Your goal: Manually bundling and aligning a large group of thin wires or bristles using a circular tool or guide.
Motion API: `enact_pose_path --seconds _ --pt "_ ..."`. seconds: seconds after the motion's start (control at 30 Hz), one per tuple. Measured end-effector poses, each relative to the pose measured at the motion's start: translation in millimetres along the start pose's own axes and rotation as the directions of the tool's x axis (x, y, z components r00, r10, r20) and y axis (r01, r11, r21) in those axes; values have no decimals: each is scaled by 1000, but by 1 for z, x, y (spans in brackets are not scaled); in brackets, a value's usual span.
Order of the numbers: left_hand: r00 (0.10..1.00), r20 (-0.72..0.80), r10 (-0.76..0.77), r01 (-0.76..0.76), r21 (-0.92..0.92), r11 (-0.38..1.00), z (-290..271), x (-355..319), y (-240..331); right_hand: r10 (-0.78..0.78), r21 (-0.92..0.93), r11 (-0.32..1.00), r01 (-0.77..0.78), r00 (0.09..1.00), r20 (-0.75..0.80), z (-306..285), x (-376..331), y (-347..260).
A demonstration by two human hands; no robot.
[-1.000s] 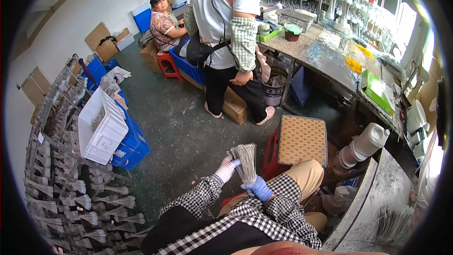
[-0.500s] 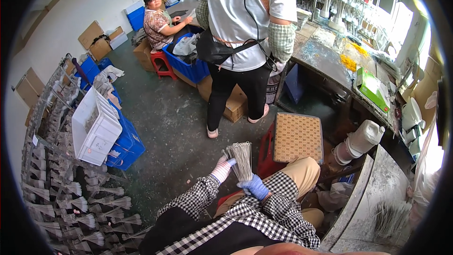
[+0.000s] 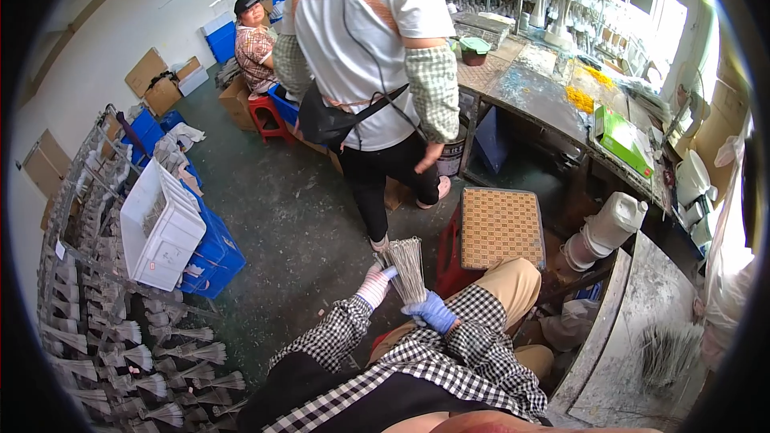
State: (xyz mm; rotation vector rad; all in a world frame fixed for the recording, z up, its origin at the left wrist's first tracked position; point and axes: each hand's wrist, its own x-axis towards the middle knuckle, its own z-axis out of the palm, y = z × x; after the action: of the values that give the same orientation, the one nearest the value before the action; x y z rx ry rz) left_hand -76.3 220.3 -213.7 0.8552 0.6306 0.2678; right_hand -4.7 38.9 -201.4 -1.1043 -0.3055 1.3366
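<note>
In the head view, the right hand (image 3: 433,312), in a blue glove, is closing around the near, narrow end of a bundle of thin grey wires (image 3: 410,267). The bundle is sitting in front of the person, left of the raised knee (image 3: 520,285), with its long axis running from near to far and leaning a little left at the far end, where the wires are fanning out.

From the right hand, the bundle is extending away and slightly left; from the left hand (image 3: 374,286), it is lying just to the right. The right hand is the nearer one, already wrapping the base, while the left hand is resting beside the fanned part, a blue-covered finger (image 3: 390,272) meeting its left edge. Whether the left hand is pinching any wires or only touching them, I cannot tell.

A stool with a patterned top (image 3: 501,228) is standing just right of the bundle's far end. Farther right, a loose pile of similar wires (image 3: 670,354) is lying on a grey board (image 3: 597,373). Well to the left, a white crate (image 3: 164,244) is leaning against a blue crate (image 3: 215,261). Beyond the bundle, a co-worker (image 3: 361,80) is standing.
</note>
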Motion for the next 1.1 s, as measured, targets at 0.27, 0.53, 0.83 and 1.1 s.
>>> enact_pose_path --seconds 0.27,0.53,0.83,1.1 --pt "1000 -11 23 -23 -2 1000 -3 -8 5 -52 -146 988 50 999 -9 4 3 3" --pt "998 -25 -52 50 -68 996 -3 -13 9 -28 -140 990 30 999 17 7 -2 0" --pt "999 18 -42 42 -3 999 -8 -15 13 -66 -208 975 73 997 42 6 -2 1" --pt "997 25 -69 69 1 998 -11 -13 12 -66 -200 977 75 997 48 2 3 9"
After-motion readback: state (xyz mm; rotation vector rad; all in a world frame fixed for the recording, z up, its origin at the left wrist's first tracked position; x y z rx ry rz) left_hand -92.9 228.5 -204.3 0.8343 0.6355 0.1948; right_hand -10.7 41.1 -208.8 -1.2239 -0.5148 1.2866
